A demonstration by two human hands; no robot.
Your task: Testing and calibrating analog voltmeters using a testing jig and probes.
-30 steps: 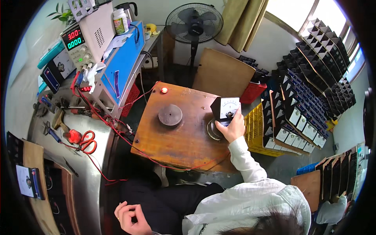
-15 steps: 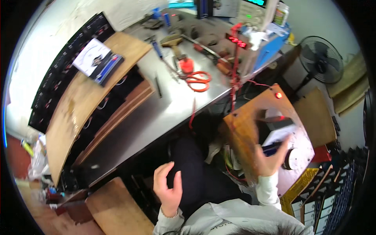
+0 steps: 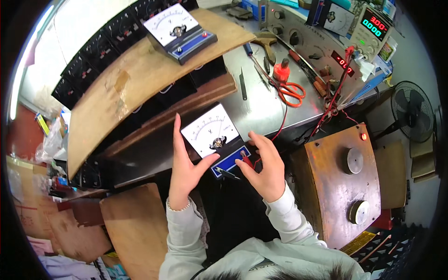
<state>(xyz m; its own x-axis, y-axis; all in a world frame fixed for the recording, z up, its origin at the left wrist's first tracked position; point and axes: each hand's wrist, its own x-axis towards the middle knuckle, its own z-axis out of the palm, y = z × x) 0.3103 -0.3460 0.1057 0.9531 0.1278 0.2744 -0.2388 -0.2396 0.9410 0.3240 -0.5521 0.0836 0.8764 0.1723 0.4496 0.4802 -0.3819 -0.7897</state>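
A panel voltmeter (image 3: 210, 128) with a white dial, black body and blue front strip is tilted above my lap. My left hand (image 3: 186, 163) grips its left side, fingers stretched along the edge and thumb at the lower front corner. On the opposite side my right hand (image 3: 266, 165) holds the meter's right end, its thumb close to a red clip (image 3: 246, 158) at one terminal. A dark clip (image 3: 227, 173) sits at the other terminal. How firmly the right fingertips press is hard to see.
A similar meter (image 3: 179, 35) stands on a curved wooden shelf (image 3: 116, 93), black meter cases behind. Red-handled scissors (image 3: 292, 94), a red bottle (image 3: 281, 71) and tools lie on the metal bench. At right are a wooden box (image 3: 343, 182) with two metal discs and a fan (image 3: 411, 112).
My right hand has moved left from above the wooden box, where it held a blurred meter. My left hand, empty before, now grips the voltmeter. The view has shifted.
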